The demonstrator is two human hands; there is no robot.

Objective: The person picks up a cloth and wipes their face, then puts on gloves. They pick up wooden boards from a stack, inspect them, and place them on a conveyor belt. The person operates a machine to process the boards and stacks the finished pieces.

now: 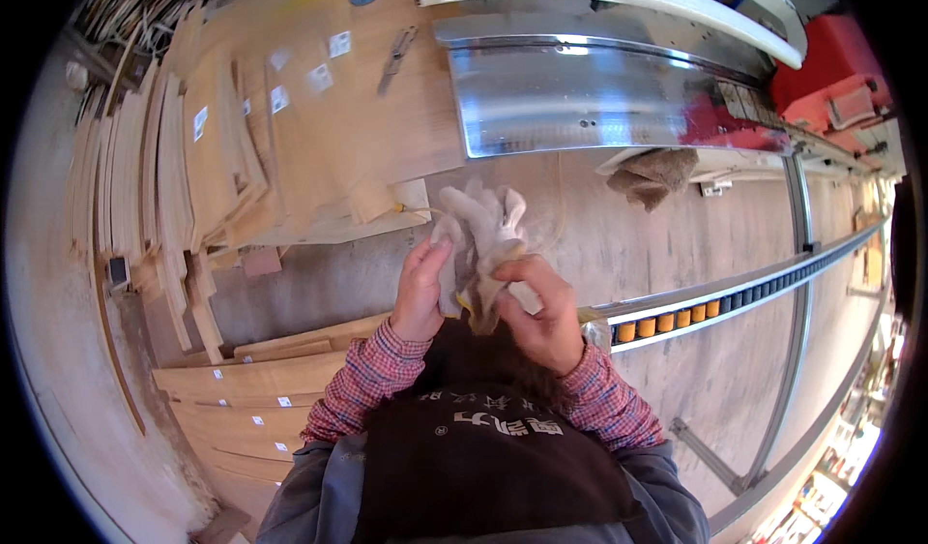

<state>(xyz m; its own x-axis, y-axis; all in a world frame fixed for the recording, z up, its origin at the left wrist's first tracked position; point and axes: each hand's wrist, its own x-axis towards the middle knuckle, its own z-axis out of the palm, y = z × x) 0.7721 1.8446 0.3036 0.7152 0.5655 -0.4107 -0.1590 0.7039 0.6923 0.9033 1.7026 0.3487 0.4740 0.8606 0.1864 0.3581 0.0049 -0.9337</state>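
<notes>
Between my two bare hands hangs a whitish-grey work glove (483, 225), its fingers spread away from me and its cuff towards my body. My left hand (421, 283) pinches the glove's left side between thumb and fingers. My right hand (543, 314) grips it near the yellowish cuff edge, thumb and forefinger closed on the fabric. Whether a second glove is bunched in with it, I cannot tell. Below the hands is my dark apron (483, 467), and checked sleeves cover both forearms.
Stacked wooden boards (232, 147) with white labels fill the left, and more boards (251, 399) lie lower left. Ahead is a shiny metal machine table (599, 99). A roller rail (715, 307) runs off to the right. A brown cloth (655, 175) hangs by the machine's edge.
</notes>
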